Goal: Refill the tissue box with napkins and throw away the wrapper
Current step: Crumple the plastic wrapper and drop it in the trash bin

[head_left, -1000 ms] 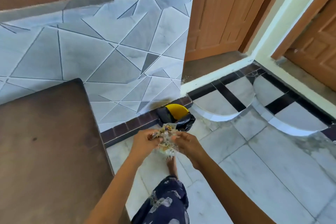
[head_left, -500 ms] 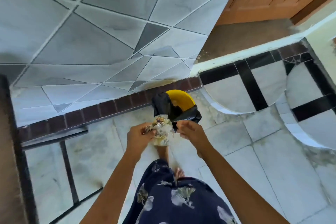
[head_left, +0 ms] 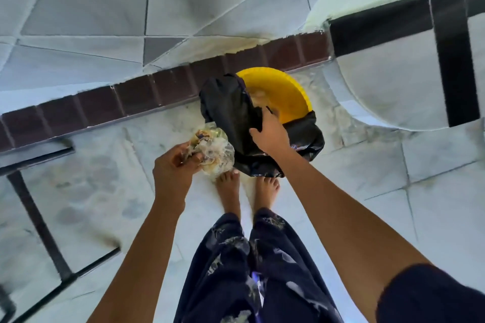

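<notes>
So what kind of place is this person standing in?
Probably the tiled floor of a home, near a wall. Signs: bare feet on pale marble-look floor tiles, a brown brick-pattern skirting strip, and a yellow plastic bin with a black liner bag.

Pale marble floor (head_left: 433, 217) with black inlay strips (head_left: 455, 60); grey geometric-tiled wall (head_left: 105, 8); dark brown skirting tiles (head_left: 131, 97); daylight.

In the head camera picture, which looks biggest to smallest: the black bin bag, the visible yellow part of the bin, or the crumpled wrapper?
1. black bin bag
2. yellow bin, its visible part
3. crumpled wrapper, held nearer the camera, so truly smaller
</notes>
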Tool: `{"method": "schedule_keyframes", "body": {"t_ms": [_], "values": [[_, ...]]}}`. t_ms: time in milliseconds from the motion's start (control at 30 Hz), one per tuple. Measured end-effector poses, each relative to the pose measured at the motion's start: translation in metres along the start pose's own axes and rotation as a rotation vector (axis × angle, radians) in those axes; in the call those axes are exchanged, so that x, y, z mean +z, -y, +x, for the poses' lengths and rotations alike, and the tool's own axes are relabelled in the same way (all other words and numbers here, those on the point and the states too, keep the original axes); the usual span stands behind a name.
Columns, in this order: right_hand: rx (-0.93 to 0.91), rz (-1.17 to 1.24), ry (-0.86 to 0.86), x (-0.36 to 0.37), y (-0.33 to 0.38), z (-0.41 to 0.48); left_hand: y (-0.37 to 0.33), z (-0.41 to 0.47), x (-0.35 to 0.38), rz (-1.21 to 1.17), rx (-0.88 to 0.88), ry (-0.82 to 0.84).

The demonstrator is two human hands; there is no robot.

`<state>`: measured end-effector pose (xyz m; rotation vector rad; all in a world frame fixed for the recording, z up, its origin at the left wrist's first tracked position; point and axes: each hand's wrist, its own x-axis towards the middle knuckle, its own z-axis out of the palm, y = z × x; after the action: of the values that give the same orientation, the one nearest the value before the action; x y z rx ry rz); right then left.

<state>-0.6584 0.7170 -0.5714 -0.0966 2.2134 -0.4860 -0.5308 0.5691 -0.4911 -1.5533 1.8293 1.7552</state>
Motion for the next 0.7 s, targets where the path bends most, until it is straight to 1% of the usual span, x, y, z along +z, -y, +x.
{"method": "schedule_keyframes", "body": {"t_ms": [100,133,167,200,267,333,400,433,500,533,567,600,667,700], "values": [[0.073,0.002,0.166,0.014,-0.011,0.031,0.008,0.013,0.009,-0.038,0.007,-0.017],[0.092,0.015,0.196,0.017,-0.015,0.035,0.008,0.015,0.012,-0.05,0.008,-0.021],[0.086,0.027,0.187,0.017,-0.016,0.035,0.007,0.017,0.014,-0.06,0.015,-0.026],[0.062,0.037,0.143,0.014,-0.017,0.035,0.005,0.017,0.015,-0.065,0.021,-0.032],[-0.011,0.119,-0.051,-0.003,-0.018,0.032,0.0,0.018,0.019,-0.067,0.028,-0.044],[-0.026,0.339,-0.297,-0.033,-0.017,0.03,-0.005,0.019,0.023,-0.037,0.037,-0.056],[-0.01,0.542,-0.525,-0.068,-0.015,0.033,-0.009,0.022,0.03,0.05,0.067,-0.057],[-0.02,0.591,-0.613,-0.087,-0.015,0.036,-0.01,0.024,0.036,0.124,0.115,-0.044],[-0.064,0.575,-0.732,-0.114,-0.016,0.048,-0.01,0.029,0.052,0.294,0.244,0.01],[-0.099,0.526,-0.739,-0.123,-0.016,0.056,-0.009,0.032,0.062,0.37,0.303,0.037],[-0.131,0.462,-0.705,-0.127,-0.018,0.064,-0.007,0.036,0.071,0.438,0.359,0.058],[-0.157,0.373,-0.627,-0.128,-0.024,0.074,-0.003,0.042,0.082,0.503,0.415,0.073],[-0.161,0.118,-0.344,-0.121,-0.034,0.091,0.004,0.054,0.102,0.612,0.499,0.098],[-0.149,-0.004,-0.231,-0.116,-0.039,0.095,0.008,0.06,0.109,0.654,0.523,0.108]]}}
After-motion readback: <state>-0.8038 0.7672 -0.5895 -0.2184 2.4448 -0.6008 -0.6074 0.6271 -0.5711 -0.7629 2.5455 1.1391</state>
